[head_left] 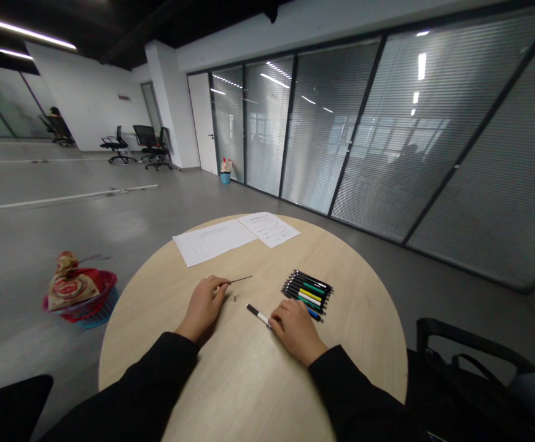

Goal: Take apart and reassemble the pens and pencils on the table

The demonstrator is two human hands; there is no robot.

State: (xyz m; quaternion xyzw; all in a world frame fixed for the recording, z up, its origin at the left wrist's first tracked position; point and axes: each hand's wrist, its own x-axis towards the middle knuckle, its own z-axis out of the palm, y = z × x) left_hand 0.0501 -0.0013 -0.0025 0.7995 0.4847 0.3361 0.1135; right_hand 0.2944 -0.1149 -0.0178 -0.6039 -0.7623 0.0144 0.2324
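Observation:
My left hand [205, 307] is closed on one end of a thin dark rod [242, 279], whose free end points right over the round table [244, 380]. Its exact kind is too small to tell. At the near end of a white pen with a black tip section [258, 315], the fingers of my right hand [295, 328] are closed. A few small dark bits [234, 299] lie on the wood between both hands. Just beyond my right hand, several pens [308, 290] lie side by side, mostly black, with green, yellow, white and blue among them; my hand hides part of the nearest ones.
Two printed paper sheets [216, 239] lie at the table's far edge. On the floor at left, a pink and blue basket [105, 294] holds a paper bag. A black chair [474, 337] stands close at right. Glass partitions [322, 123] run behind the table.

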